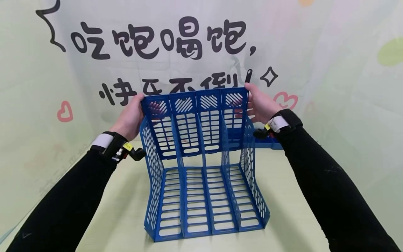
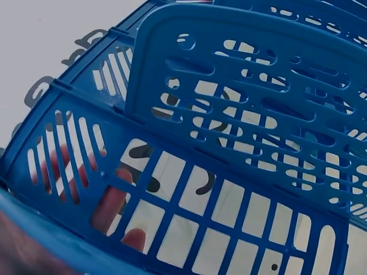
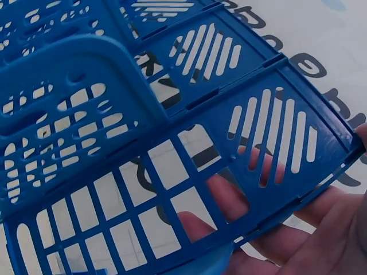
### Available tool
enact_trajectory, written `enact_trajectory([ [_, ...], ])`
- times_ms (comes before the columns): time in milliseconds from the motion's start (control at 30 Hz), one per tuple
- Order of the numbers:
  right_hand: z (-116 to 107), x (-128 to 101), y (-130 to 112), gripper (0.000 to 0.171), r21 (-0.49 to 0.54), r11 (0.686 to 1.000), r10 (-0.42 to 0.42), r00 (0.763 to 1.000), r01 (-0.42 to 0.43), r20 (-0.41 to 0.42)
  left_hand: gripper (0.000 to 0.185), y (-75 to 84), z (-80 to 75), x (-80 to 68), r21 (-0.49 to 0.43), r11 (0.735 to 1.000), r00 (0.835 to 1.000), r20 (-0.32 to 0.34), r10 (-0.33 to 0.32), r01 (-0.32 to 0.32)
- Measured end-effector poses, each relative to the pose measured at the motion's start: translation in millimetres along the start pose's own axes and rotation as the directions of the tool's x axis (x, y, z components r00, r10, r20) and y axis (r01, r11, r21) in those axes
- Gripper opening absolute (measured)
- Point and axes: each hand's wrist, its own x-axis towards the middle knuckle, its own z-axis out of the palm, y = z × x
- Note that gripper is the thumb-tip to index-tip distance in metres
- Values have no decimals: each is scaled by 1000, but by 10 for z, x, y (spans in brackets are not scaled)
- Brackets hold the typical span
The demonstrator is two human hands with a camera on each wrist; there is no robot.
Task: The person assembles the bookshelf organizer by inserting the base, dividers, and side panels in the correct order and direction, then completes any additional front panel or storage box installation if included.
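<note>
A blue plastic file rack stands on the pale table in the middle of the head view, its perforated dividers forming several slots. Its slatted base faces me, and a gap shows between base and back panel. My left hand grips the back panel's upper left corner; in the left wrist view, its fingers show through the cutouts from behind. At the upper right corner my right hand holds the same panel, thumb at the top edge and fingers spread behind it.
Another blue plastic piece lies on the table behind the rack at right, partly hidden by the rack and right wrist. A pale backdrop with large dark lettering and pink hearts rises close behind the table.
</note>
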Motion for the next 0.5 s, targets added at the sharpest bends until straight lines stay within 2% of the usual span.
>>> enact_trajectory([
  [233, 17, 33, 44, 99, -11, 1000, -3, 1000, 3, 3, 70, -32, -10, 25, 39, 998, 998, -42, -40, 41],
  [500, -16, 74, 105, 96, -15, 1000, -15, 1000, 15, -12, 68, -10, 69, 35, 101, 994, 996, -86, -25, 34],
])
